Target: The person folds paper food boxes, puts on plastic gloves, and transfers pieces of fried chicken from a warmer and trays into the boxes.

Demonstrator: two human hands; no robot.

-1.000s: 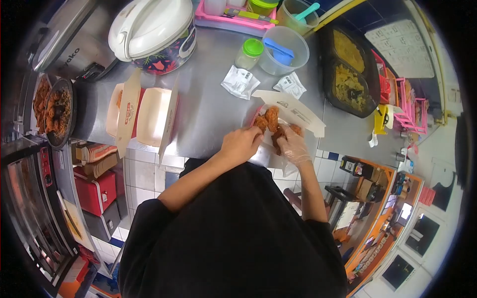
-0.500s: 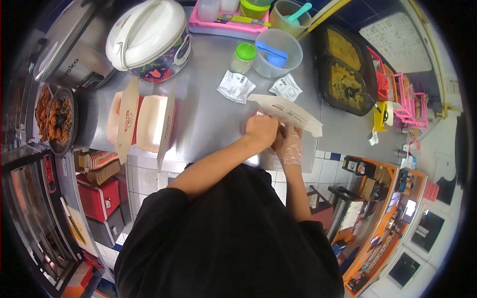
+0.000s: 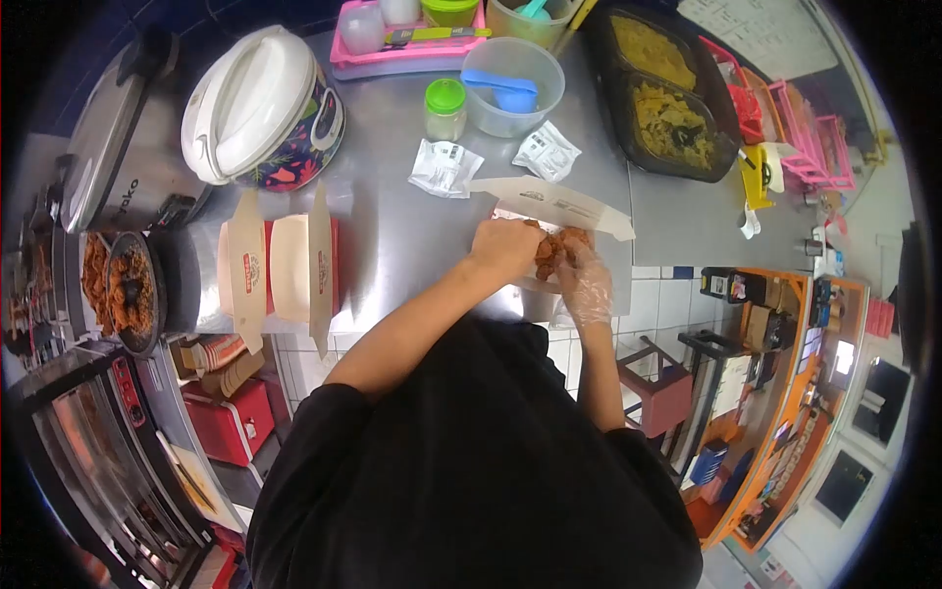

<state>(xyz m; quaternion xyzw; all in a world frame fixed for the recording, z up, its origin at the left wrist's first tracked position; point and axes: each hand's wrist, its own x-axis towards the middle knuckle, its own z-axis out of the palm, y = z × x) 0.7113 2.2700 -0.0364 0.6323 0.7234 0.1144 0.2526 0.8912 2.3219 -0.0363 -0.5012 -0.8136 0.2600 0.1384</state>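
Observation:
An open takeaway box [image 3: 554, 202], lid raised at the back, stands near the counter's front edge. Brown fried chicken pieces [image 3: 546, 263] lie in it between my hands. My left hand [image 3: 504, 247], bare, is closed at the box's left side, its curled fingertips against the chicken; what they grip is hidden. My right hand [image 3: 587, 285] wears a clear plastic glove. Its fingers are bent and closed on a chicken piece at the box's right end. Behind the box lie two white sachets, the left one [image 3: 444, 169] and the right one [image 3: 547, 151].
Two open boxes, one [image 3: 243, 270] beside another [image 3: 291, 275], stand at left. Behind are a white-lidded food carrier [image 3: 260, 108], a green-capped jar [image 3: 444, 110], a clear tub [image 3: 530, 79] with a blue scoop and a black tray [image 3: 677, 98]. A pan of chicken [image 3: 134, 290] sits far left.
The view has shifted, with counter items appearing higher or further left. My hands are further apart, and more of the chicken shows between them. My right hand has moved slightly right.

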